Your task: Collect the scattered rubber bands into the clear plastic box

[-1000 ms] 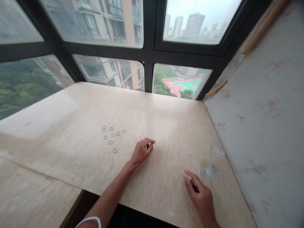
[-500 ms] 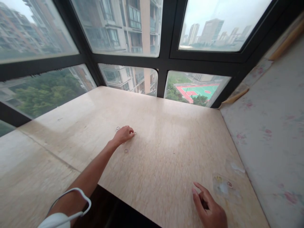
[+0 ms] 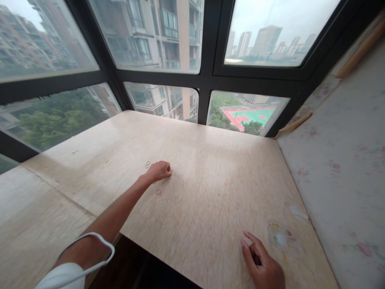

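Note:
My left hand (image 3: 160, 171) is closed low over the marble-patterned surface. Its thumb and index finger pinch a thin ring (image 3: 171, 171), of which only a sliver shows. Just left of the knuckles lie two small touching metal rings (image 3: 147, 164). Another thin ring (image 3: 158, 192) rests nearer to me, and one more (image 3: 154, 182) is partly covered by the wrist. At the lower right my right hand (image 3: 264, 260) hovers or rests with curved fingers, thumb and index tips slightly apart, holding nothing. Beside it is a clear plastic bag or case (image 3: 282, 235) with small yellow and brown rings.
The broad marble-look ledge (image 3: 210, 160) runs to dark window frames (image 3: 205, 100). A floral-papered wall (image 3: 337, 180) closes the right side. By it lies a whitish plastic scrap (image 3: 298, 212). Dark space opens below the front edge. A white mask (image 3: 66, 277) hangs on my left arm.
The left fingers have closed further around the ring, which now shows less. The right hand keeps its curved pose. The view has shifted slightly.

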Tool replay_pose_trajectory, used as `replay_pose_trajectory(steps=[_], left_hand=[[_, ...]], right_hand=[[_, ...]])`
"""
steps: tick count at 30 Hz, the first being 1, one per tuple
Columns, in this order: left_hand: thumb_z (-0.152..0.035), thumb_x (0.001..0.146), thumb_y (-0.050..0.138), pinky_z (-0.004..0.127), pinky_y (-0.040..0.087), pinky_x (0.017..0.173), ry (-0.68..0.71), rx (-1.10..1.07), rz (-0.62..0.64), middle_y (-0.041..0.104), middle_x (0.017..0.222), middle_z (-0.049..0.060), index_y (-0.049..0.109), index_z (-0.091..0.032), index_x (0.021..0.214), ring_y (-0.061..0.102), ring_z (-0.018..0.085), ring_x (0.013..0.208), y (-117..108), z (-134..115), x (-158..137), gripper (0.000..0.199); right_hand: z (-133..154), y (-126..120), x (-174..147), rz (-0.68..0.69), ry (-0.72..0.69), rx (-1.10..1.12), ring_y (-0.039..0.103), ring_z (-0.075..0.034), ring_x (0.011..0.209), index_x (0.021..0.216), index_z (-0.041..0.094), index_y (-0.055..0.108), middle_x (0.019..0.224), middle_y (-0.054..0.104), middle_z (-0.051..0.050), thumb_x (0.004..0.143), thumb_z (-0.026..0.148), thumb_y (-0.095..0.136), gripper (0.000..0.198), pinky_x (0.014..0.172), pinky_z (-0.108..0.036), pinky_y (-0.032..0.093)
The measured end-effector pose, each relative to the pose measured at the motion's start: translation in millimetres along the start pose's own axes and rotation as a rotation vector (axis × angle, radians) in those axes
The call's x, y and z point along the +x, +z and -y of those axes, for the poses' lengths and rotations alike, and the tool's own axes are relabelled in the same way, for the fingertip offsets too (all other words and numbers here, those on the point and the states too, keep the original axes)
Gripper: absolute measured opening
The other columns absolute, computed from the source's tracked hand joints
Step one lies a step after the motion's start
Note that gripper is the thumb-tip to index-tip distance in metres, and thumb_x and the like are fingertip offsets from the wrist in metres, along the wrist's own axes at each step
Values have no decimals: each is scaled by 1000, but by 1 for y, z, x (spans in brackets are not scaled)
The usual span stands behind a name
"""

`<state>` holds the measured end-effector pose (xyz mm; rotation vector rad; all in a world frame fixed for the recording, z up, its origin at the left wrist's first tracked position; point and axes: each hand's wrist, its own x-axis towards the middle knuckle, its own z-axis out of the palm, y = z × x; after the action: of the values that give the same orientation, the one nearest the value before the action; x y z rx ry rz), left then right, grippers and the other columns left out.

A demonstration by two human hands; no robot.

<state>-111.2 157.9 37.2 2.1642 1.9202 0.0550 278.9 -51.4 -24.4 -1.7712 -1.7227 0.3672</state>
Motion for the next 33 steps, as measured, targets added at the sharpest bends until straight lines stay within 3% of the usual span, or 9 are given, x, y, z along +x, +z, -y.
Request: replay_pose_trajectory(steps=[4,8,10,14,18,26,33], left_hand=[[-23,66,58,25,36,55,-17,-214,-8,65,70,4,64,-17,67,56,16,63,-3,-7,-6,9],[-29,65,60,22,29,47,-97,-886,-2,51,55,-3,58,-17,68,42,9,48,-6,-31,-19,12],[-31,66,62,22,24,46,-56,-1184,32,44,52,-5,55,-17,68,35,6,45,-6,-47,-27,16],[-32,67,66,22,27,48,70,-1516,84,44,58,-5,49,-17,67,34,5,47,-4,-84,-41,22],[-31,65,68,22,27,48,113,-1650,157,49,61,-3,50,-17,70,33,4,47,2,-126,-52,23],[-32,63,68,21,17,42,160,-1692,367,57,60,-2,53,-15,70,28,1,38,19,-205,-60,23],[-29,66,68,20,16,42,184,-1605,408,52,54,-5,55,-15,65,27,1,38,39,-256,-59,18]], right_hand=[[3,1,-1,-14,-6,-32,58,-13,43,104,18,72,51,59,1,91,61,39,56,46,-20,45],[4,4,-3,-39,-39,-34,59,-14,43,102,18,73,53,61,0,92,60,38,55,46,-21,44],[4,6,-3,-48,-64,-25,59,-14,43,101,18,73,53,62,-1,92,57,39,53,46,-21,44],[7,3,-2,-39,-101,-13,60,-13,42,101,17,73,52,63,-1,94,52,38,50,46,-20,44],[14,-4,0,-27,-151,4,60,-13,42,101,16,72,51,62,0,95,45,39,45,47,-20,43],[20,-9,3,11,-134,51,59,-12,44,102,18,71,52,63,2,93,35,42,34,49,-20,42],[25,-11,3,64,-95,55,63,-14,52,106,19,69,59,66,1,91,28,46,29,57,-22,42]])
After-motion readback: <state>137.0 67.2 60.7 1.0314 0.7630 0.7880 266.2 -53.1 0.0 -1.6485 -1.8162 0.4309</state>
